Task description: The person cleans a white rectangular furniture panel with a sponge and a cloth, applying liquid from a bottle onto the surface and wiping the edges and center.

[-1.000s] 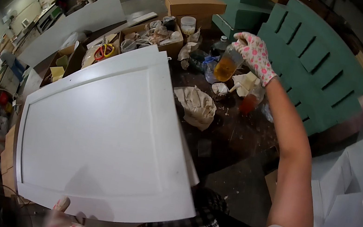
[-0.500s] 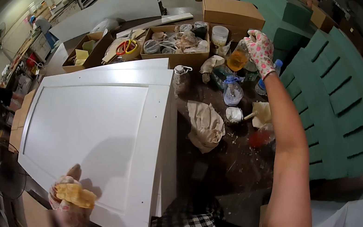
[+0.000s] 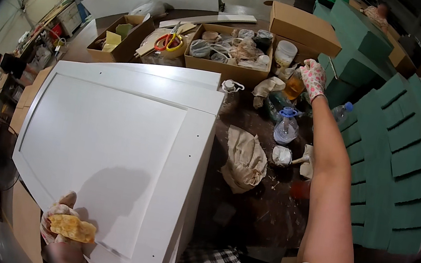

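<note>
My left hand (image 3: 61,240), in a patterned glove, is closed round a yellow-stained wad of cloth (image 3: 72,228) at the near left of a white panel door (image 3: 109,116). The door lies flat on top of other white panels, its recessed middle facing up. My right arm reaches far forward. Its gloved right hand (image 3: 314,77), pink spots on white, has its fingers curled over the top of a bottle of amber liquid (image 3: 294,88). What those fingers pinch is hidden. Just nearer stands a clear bottle with a blue cap (image 3: 286,127).
A crumpled beige cloth (image 3: 245,161) and a small white-topped pot (image 3: 281,156) lie on the dark table (image 3: 228,210). Behind are a cardboard box of wrapped bundles (image 3: 227,74) and red-and-yellow scissors (image 3: 169,42). Green slotted boards (image 3: 402,160) lean at right. Other people work farther off.
The view has shifted, so most of the scene sits lower and farther right. My right hand stays at the amber bottle's top; my left still holds the cloth beside the door.
</note>
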`<move>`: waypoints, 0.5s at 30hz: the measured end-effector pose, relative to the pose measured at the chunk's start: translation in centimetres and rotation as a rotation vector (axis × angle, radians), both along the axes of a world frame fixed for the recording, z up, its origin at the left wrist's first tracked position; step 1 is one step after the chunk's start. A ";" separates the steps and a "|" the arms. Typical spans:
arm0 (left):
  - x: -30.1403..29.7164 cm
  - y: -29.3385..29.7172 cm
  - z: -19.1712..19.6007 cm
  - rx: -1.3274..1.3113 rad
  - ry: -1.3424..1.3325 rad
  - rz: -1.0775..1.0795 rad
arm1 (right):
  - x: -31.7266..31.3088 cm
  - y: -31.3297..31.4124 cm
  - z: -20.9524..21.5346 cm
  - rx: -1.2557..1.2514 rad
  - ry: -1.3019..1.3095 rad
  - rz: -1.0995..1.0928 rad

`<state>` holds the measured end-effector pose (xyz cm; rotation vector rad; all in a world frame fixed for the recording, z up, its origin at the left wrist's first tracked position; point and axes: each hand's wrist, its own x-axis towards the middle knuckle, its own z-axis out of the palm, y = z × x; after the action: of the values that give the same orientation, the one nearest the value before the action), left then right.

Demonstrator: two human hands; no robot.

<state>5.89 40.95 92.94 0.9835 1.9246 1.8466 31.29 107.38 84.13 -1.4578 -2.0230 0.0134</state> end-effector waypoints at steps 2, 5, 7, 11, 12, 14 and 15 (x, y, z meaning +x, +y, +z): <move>0.3 0.1 0.2 -0.012 -0.006 0.036 | -0.1 0.7 -0.9 -0.107 -0.052 -0.002; 1.0 0.2 0.6 -0.003 0.008 0.079 | -1.9 -0.1 -1.7 -0.207 -0.123 -0.043; 1.0 0.0 0.4 0.017 -0.003 0.067 | -1.7 0.7 -2.2 -0.147 -0.179 -0.014; 1.9 2.8 1.2 0.143 -0.055 0.133 | 0.9 2.8 -3.0 -0.205 -0.178 0.011; 1.8 2.6 1.4 0.117 -0.044 0.098 | 1.1 2.3 -3.1 -0.203 -0.145 -0.017; 1.5 1.6 1.1 0.064 -0.030 0.041 | -1.8 -2.3 -0.7 -0.242 -0.254 -0.163; 2.1 2.6 2.0 0.096 -0.069 0.071 | -1.7 -2.5 -0.7 -0.140 -0.230 -0.145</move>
<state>8.02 43.57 94.91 0.8772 1.8685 2.0028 29.61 104.88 83.43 -1.7613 -2.1273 -0.0791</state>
